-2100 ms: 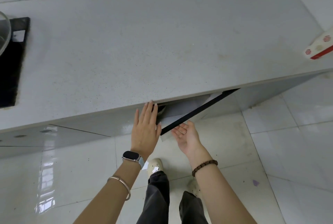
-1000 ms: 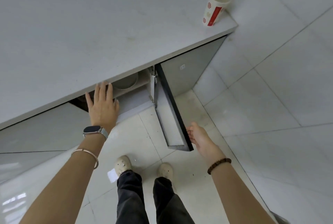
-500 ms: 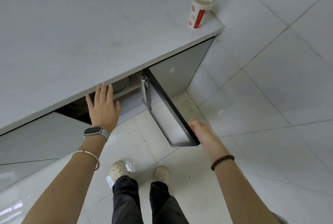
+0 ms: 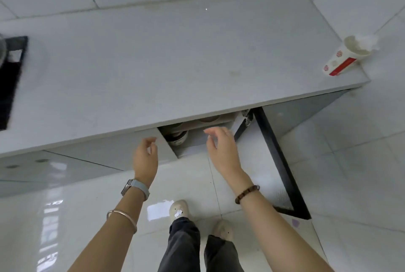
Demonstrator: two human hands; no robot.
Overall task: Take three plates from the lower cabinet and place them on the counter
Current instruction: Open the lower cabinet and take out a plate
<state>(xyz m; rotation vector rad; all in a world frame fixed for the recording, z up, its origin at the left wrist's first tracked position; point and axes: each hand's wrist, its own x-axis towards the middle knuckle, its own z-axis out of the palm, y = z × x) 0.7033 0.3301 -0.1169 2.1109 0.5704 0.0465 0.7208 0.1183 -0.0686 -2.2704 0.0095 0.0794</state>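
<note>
The lower cabinet (image 4: 195, 146) under the pale grey counter (image 4: 166, 63) stands open, its dark-edged door (image 4: 278, 162) swung out to the right. Inside, only rims of crockery show: a pale dish (image 4: 208, 119) on the upper shelf and a dark-rimmed dish (image 4: 178, 137) below; the counter edge hides most of them. My left hand (image 4: 145, 157) hovers at the cabinet's left edge, fingers loosely curled, holding nothing. In front of the opening, my right hand (image 4: 221, 146) reaches forward with fingers apart, empty.
A red-and-white paper cup (image 4: 346, 59) stuffed with white tissue stands at the counter's right corner. A black cooktop (image 4: 11, 79) lies at the left end. Glossy white floor tiles and my own feet (image 4: 179, 209) are below. The open door juts into the floor space on the right.
The door swung from slightly ajar to fully open. My right hand let go of the door edge and moved to the opening. My left hand dropped from the counter edge.
</note>
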